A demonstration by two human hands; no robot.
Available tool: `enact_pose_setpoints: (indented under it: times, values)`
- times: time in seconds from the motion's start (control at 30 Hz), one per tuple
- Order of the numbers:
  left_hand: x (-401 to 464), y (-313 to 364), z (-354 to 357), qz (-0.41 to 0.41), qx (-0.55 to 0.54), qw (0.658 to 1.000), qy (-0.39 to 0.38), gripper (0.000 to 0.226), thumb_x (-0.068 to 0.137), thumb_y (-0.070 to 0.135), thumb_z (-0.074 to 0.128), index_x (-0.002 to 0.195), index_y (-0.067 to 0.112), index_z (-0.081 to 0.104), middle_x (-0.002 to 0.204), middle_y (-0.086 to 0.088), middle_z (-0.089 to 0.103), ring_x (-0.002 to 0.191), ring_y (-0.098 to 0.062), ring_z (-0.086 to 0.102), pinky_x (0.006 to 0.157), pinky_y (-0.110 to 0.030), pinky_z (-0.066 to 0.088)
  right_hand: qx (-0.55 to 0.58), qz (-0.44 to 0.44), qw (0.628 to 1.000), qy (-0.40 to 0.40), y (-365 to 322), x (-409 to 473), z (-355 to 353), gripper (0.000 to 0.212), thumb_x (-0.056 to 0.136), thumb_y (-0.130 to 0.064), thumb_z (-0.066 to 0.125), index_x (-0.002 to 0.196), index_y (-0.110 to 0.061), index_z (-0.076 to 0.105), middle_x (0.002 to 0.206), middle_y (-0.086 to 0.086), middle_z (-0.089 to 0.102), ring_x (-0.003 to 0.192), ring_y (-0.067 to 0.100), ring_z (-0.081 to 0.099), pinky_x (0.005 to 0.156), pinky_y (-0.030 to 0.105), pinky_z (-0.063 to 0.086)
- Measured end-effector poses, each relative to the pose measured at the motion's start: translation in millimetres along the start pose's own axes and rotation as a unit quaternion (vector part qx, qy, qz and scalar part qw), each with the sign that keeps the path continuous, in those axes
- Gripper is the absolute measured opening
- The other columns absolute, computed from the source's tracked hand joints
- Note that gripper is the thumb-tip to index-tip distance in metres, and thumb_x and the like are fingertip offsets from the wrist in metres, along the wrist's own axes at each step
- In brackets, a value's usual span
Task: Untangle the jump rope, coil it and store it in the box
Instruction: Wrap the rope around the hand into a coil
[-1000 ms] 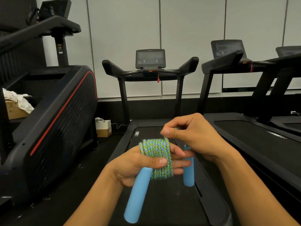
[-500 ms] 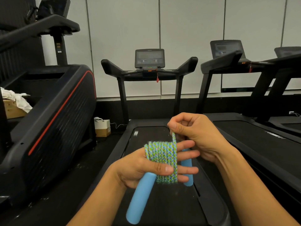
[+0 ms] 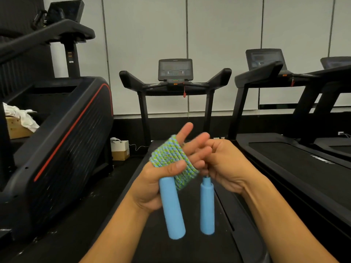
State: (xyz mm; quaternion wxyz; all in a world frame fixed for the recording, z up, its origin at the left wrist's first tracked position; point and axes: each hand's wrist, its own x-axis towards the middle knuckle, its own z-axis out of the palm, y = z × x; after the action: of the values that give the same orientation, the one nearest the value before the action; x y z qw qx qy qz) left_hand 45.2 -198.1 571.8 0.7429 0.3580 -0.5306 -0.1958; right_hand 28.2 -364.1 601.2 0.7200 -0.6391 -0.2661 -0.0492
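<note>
Where cloth overhangs, cardboard box (image 3: 16,128)

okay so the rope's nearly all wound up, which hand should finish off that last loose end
Right, probably. The left hand is taken: the rope is coiled around its fingers and its thumb pins one handle. The right hand grips the short end above the hanging handle.
</note>
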Motion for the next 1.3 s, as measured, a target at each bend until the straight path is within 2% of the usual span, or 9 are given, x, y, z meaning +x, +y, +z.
enact_pose_setpoints:
  times: [0.13,0.27,0.5,0.7,0.83,1.0,1.13,1.23,1.3]
  values:
    - [-2,7,-4,0.028,-0.005,0.999,0.043,0.078,0.089,-0.001,0.064,0.157,0.012,0.028,0.161,-0.016,0.035,0.146,-0.035,0.037,0.117,-0.040,0.037,-0.006,-0.001,1.000,-0.011,0,2,4,0.023,0.095,-0.001,0.055,0.084,-0.008,0.075,0.056,0.000,0.050,0.045,0.007,0.039,0.043,0.020,0.035]
    - [-5,15,-7,0.028,0.003,0.998,0.064,0.082,0.088,0.002,0.067,0.158,0.008,0.024,0.162,-0.017,0.032,0.149,-0.033,0.033,0.120,-0.045,0.029,-0.070,0.020,0.997,-0.016,-8,-3,4,0.016,0.095,-0.002,0.057,0.090,-0.005,0.073,0.064,0.007,0.060,0.047,0.013,0.048,0.047,0.026,0.046]
    - [-3,18,-12,0.055,0.030,0.987,0.150,0.087,0.079,0.007,0.078,0.154,0.009,0.034,0.156,-0.014,0.045,0.144,-0.026,0.043,0.114,-0.038,0.040,-0.076,0.057,0.995,-0.021,-10,-4,8,0.016,0.094,0.003,0.057,0.107,0.002,0.067,0.072,0.010,0.064,0.053,0.014,0.056,0.056,0.034,0.057]
    - [-1,12,-12,0.040,0.124,0.969,0.208,0.073,0.085,-0.003,0.054,0.153,0.017,0.036,0.152,-0.004,0.051,0.141,-0.018,0.048,0.115,-0.034,0.037,-0.062,0.078,0.995,-0.001,-12,-2,16,0.022,0.093,-0.022,0.065,0.097,-0.002,0.070,0.076,0.011,0.059,0.062,0.018,0.059,0.051,0.030,0.055]
    - [-1,8,-13,0.034,0.168,0.957,0.233,0.072,0.085,-0.002,0.056,0.151,0.018,0.039,0.150,0.000,0.054,0.139,-0.015,0.050,0.114,-0.033,0.040,-0.047,0.097,0.994,0.011,-10,-1,19,0.029,0.092,-0.031,0.066,0.094,-0.002,0.068,0.080,0.013,0.055,0.060,0.019,0.059,0.048,0.031,0.056]
    - [6,-3,-8,0.059,0.225,0.919,0.318,0.059,0.084,0.014,0.059,0.142,0.024,0.051,0.145,0.006,0.058,0.133,-0.007,0.054,0.115,-0.034,0.041,-0.092,0.099,0.990,0.050,-3,1,26,0.036,0.090,-0.040,0.068,0.113,-0.013,0.063,0.098,0.014,0.056,0.067,0.021,0.060,0.049,0.032,0.055]
    - [14,-12,0,0.068,0.257,0.897,0.354,0.048,0.084,0.036,0.053,0.132,0.029,0.056,0.132,0.014,0.064,0.114,0.005,0.064,0.084,-0.015,0.055,-0.207,0.029,0.976,0.067,2,2,36,0.042,0.085,-0.056,0.067,0.116,-0.028,0.060,0.101,0.001,0.060,0.077,0.013,0.065,0.061,0.034,0.056]
    - [15,-11,2,0.074,0.256,0.889,0.373,0.066,0.085,0.051,0.046,0.143,0.021,0.050,0.150,0.006,0.052,0.130,-0.001,0.054,0.097,-0.020,0.052,-0.336,-0.013,0.940,0.051,3,-1,40,0.057,0.079,-0.067,0.064,0.125,-0.034,0.056,0.111,-0.006,0.056,0.095,0.005,0.064,0.086,0.033,0.057]
    - [13,-8,4,0.060,0.224,0.902,0.364,0.074,0.084,0.058,0.042,0.147,0.019,0.047,0.151,0.006,0.051,0.130,-0.005,0.055,0.095,-0.020,0.054,-0.340,-0.010,0.940,0.033,1,-3,41,0.063,0.079,-0.067,0.063,0.132,-0.035,0.051,0.114,-0.006,0.051,0.098,0.005,0.062,0.088,0.029,0.055]
